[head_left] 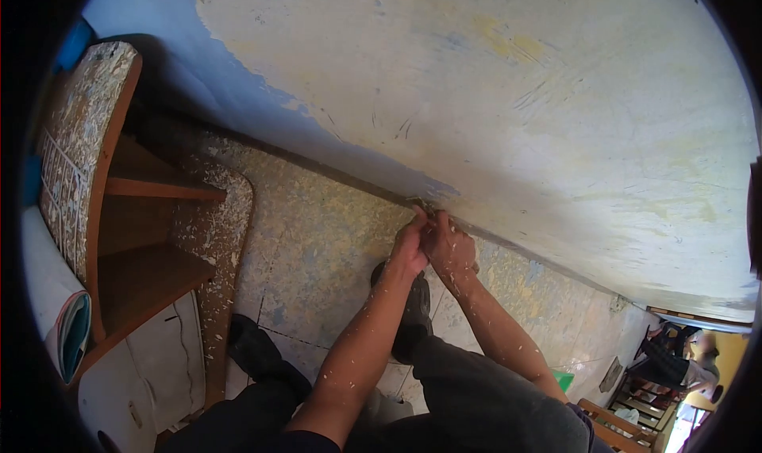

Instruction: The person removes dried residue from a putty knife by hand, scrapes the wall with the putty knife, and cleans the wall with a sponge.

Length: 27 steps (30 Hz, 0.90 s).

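Observation:
My left hand (410, 243) and my right hand (451, 251) are side by side low at the wall (492, 96), near where it meets the floor. The fingers of both are closed around a small tool (425, 207), mostly hidden by them, whose end touches the wall base. Blue paint (238, 80) remains along the wall's left and lower part, with a ragged edge against the pale scraped surface. Paint flakes stick to both forearms.
Paint chips cover the floor (309, 231). At the left stands a brown wooden shelf unit (159, 187), strewn with flakes, with rolled sheets (71, 334) beside it. My shoes (413, 318) are below my hands. Far right are a person (702, 374) and wooden furniture (627, 421).

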{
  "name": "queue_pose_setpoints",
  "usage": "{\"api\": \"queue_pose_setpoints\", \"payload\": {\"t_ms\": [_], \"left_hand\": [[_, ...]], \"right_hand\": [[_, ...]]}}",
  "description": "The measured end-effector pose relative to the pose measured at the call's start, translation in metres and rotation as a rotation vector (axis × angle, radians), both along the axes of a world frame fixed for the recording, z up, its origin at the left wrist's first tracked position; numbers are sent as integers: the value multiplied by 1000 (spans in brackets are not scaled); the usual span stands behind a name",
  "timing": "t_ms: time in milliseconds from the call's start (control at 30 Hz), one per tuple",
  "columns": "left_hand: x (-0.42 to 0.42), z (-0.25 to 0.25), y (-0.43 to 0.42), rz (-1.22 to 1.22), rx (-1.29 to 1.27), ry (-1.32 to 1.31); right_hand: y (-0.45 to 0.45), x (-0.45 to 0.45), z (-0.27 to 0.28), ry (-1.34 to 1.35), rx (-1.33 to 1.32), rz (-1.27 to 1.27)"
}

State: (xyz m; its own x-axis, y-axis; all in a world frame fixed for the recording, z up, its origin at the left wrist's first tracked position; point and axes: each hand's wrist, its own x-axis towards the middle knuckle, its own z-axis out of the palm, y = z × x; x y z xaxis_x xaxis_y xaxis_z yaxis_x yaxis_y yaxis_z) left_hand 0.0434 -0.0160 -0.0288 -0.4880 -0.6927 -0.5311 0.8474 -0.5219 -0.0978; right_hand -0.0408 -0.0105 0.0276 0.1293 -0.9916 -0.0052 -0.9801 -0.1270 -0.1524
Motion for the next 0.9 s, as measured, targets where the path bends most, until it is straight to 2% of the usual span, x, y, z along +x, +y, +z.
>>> {"api": "queue_pose_setpoints", "payload": {"t_ms": [33,100,200,267,333,367,433,467,533,667,733,900], "left_hand": [[-3,-4,2,0,-4,-4],[-18,-10,7,-116,-40,31],[-30,10,13,-130,-60,-69],[-28,16,19,-121,-43,-108],[-21,11,20,-88,-113,-146],[-18,14,18,-86,-114,-149],[-12,26,17,-97,-95,-315],[-12,28,15,-96,-97,-317],[-16,33,14,-21,-189,-554],[-17,54,5,9,-257,-630],[-9,76,4,-52,-222,-651],[-1,96,1,-32,-209,-645]], "right_hand": [[6,-1,0,-4,-4,0],[21,-13,3,-129,25,-168],[26,-33,17,-258,140,-229],[26,-38,25,-287,239,-164],[23,-37,29,-592,416,-201],[22,-38,21,-595,416,-198],[27,-43,-3,-590,286,-182],[24,-37,1,-593,283,-181],[24,-23,9,-750,159,-270],[22,-16,17,-664,-43,-224],[24,-10,22,-805,-129,-271],[20,2,43,-796,-168,-244]]}}
